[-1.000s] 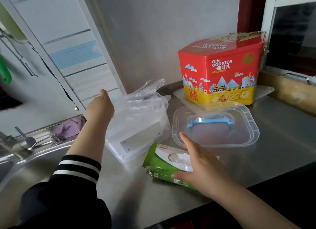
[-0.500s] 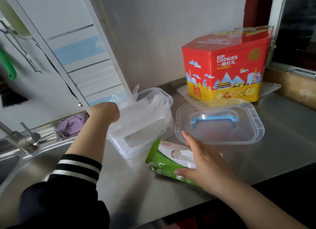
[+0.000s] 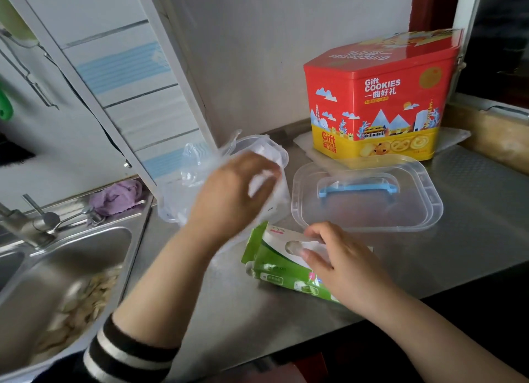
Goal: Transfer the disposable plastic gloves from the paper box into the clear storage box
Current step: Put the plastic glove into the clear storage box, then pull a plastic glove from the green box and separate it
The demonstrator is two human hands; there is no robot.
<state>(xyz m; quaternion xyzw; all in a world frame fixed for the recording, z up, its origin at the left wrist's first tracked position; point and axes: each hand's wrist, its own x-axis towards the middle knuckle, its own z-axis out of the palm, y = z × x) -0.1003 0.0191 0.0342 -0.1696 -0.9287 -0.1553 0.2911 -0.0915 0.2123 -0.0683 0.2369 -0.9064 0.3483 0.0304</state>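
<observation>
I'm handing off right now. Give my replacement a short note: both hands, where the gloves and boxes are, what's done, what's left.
Left hand: over the clear storage box, in contact with loose plastic gloves that bulge out of it; motion blur hides the grip.
Right hand: rests on the green paper box, fingers at its opening, where glove film shows.
Clear lid lies off, right of the storage box, in front of the cookie tin.
Done: some gloves are in the storage box.
Left: pull out the remaining gloves, tuck them in.

Black sleeve (image 3: 94,365), white-striped cuff (image 3: 126,351)
</observation>
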